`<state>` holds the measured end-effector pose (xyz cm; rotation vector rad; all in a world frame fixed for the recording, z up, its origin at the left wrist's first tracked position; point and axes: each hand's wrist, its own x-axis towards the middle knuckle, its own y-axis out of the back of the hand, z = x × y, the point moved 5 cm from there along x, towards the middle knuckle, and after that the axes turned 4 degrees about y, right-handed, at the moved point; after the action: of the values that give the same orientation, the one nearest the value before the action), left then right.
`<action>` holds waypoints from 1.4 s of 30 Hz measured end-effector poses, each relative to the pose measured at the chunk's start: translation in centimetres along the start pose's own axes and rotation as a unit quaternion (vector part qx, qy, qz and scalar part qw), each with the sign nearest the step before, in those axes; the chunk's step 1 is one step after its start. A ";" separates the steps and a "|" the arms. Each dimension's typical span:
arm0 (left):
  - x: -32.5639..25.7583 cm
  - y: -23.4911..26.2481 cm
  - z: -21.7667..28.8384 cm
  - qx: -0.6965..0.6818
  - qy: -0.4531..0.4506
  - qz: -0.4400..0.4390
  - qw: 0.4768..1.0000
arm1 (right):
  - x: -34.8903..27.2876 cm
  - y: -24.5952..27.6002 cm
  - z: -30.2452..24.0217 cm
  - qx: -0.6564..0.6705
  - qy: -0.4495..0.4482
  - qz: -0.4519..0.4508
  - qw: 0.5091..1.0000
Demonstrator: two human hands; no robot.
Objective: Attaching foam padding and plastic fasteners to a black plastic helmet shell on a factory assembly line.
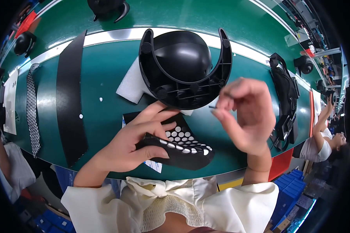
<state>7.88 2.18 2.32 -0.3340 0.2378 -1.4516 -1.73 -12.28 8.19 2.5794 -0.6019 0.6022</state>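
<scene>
Over the green bench, left hand [134, 141] gripped a perforated black sheet [184, 149]; right hand [247, 112] pinched something tiny, apparently for pressing onto the black shell [184, 68]

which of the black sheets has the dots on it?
The black sheet with white round dots, gripped by the left hand at the near table edge. The long plain black strip further left carries no dots.

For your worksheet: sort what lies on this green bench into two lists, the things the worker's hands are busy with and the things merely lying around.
In hand:
- black sheet of round white dots, held by the left hand
- small piece, too small to identify, pinched by the right hand
- black helmet shell, nearest the hands

Lying about:
- long black strip
- dotted strip
- white foam pad
- black strap harness
</scene>
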 end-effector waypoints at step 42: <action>-0.1 -0.2 0.3 -0.051 -0.036 0.011 0.998 | 0.9 3.0 2.7 -0.018 -0.105 -0.008 0.994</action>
<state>7.81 2.31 2.69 -0.4641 0.2562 -1.4059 -1.65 -16.28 7.33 2.6294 -0.6525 0.3142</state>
